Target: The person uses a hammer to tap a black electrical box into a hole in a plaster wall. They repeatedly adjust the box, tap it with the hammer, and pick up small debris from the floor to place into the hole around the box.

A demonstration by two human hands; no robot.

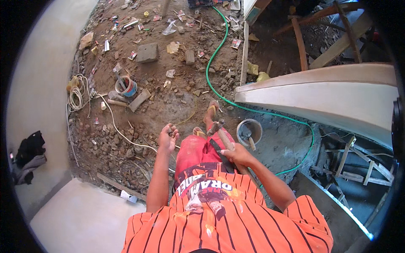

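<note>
My right hand (pixel 239 154) is closed around the wooden handle of a hammer (pixel 226 139), whose metal head points forward over my right leg. A dark flat strip (pixel 216 146) lies along the handle, and its kind is unclear. My left hand (pixel 168 137) is raised ahead of my left leg with its fingers curled in. Something small and dark shows between those fingers, too small to name. To the right of the hammer stands a grey-stained bucket (pixel 240 134) with a wooden-handled tool (pixel 252 143) in it.
Rubble and litter cover the dirt floor (pixel 177 109). A green hose (pixel 211 63) curves past my feet; a white cable (pixel 116 126) runs at the left. Near it stand a bucket of tools (pixel 131 89) and a concrete block (pixel 147 52). Wooden frames (pixel 358 162) occupy the right.
</note>
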